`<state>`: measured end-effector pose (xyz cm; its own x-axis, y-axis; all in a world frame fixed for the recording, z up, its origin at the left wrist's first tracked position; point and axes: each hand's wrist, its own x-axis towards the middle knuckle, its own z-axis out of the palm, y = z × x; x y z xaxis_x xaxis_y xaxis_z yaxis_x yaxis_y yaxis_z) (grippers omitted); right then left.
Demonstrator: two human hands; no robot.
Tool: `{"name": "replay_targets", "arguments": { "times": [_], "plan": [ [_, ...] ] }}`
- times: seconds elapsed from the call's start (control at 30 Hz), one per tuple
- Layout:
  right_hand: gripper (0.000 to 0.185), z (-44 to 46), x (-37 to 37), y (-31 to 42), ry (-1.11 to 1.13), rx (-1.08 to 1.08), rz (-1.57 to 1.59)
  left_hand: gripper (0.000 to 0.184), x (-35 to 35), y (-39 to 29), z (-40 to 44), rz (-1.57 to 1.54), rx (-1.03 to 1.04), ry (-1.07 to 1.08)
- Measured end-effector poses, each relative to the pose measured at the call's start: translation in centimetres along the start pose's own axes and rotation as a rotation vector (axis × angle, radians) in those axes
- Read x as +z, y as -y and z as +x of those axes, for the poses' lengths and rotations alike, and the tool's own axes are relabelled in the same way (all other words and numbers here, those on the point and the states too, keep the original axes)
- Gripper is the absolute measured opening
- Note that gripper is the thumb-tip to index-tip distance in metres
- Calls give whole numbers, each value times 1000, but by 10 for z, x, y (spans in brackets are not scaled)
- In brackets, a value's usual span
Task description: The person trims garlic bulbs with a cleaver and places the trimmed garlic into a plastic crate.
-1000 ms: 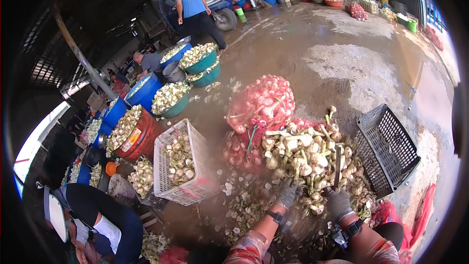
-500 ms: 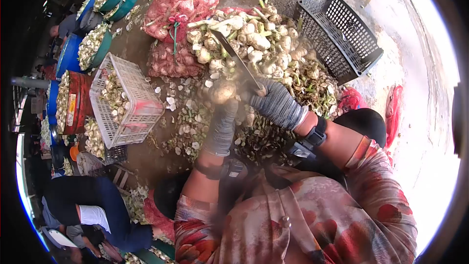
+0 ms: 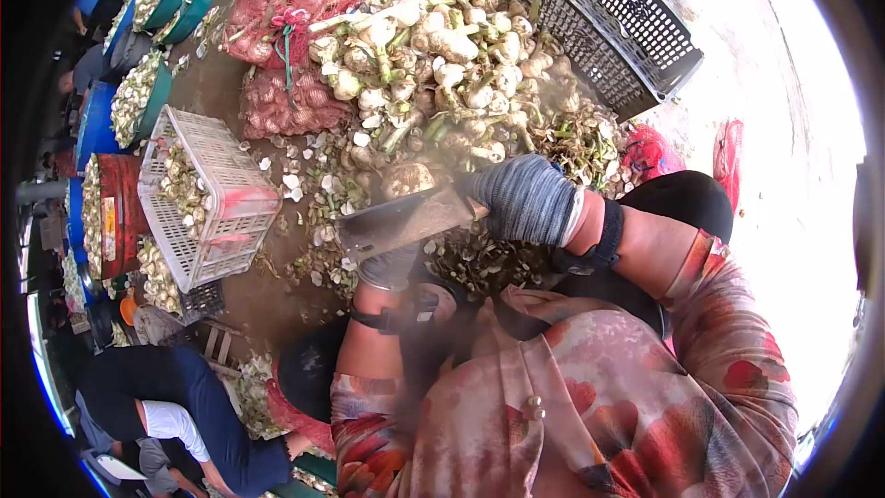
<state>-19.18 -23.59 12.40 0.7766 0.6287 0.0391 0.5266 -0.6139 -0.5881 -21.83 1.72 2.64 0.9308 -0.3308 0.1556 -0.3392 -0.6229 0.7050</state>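
My right hand (image 3: pixel 527 198), in a grey knit glove, is closed round the handle of a broad-bladed knife (image 3: pixel 401 223). The blade points left and lies across the front of a garlic bulb (image 3: pixel 407 181). Behind the blade, my gloved left hand (image 3: pixel 389 267) holds that bulb; its fingers are mostly hidden by the blade. A large heap of garlic with stems (image 3: pixel 452 46) lies just beyond both hands. Peelings and cut scraps (image 3: pixel 489 263) cover the ground under them.
Red mesh sacks of garlic (image 3: pixel 295 101) stand beyond at the left. A black crate (image 3: pixel 613 28) is at the right of the heap, a white crate (image 3: pixel 207 203) at the left. Filled tubs (image 3: pixel 120 212) line the far left; a person (image 3: pixel 184 397) bends at lower left.
The view has tilted down toward my body. My left hand has taken hold of a bulb, and the knife has swung from pointing up and away to lying across it, pointing left.
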Motion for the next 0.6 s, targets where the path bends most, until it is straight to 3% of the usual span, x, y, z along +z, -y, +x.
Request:
{"name": "replay_targets", "arguments": {
  "times": [0.23,0.27,0.37,0.4,0.43,0.5,0.53,0.57,0.6],
  "plan": [
    [38,8,27,-26,143,118,-54,67,2,-12,-3,-204,47,-100],
    [35,7,35,-34,100,71,-58,52,9,-5,-12,-275,-85,-52],
    [29,12,47,-56,145,203,-71,51,25,-23,0,-986,-356,-143],
    [25,27,45,-79,195,559,-28,59,6,-68,12,-769,-280,-229],
    [28,17,65,-132,227,598,68,66,-5,-74,17,-637,-302,-199],
    [35,18,51,-98,-5,583,94,80,-28,-88,26,-370,-338,-133],
    [45,18,72,-103,-87,423,474,78,-26,-87,28,-496,-315,-174],
    [54,19,67,-77,-137,406,716,79,-24,-83,33,-452,-297,-182],
    [55,23,32,-41,39,540,853,81,-16,-77,36,-273,-224,-191]
  ]
}}
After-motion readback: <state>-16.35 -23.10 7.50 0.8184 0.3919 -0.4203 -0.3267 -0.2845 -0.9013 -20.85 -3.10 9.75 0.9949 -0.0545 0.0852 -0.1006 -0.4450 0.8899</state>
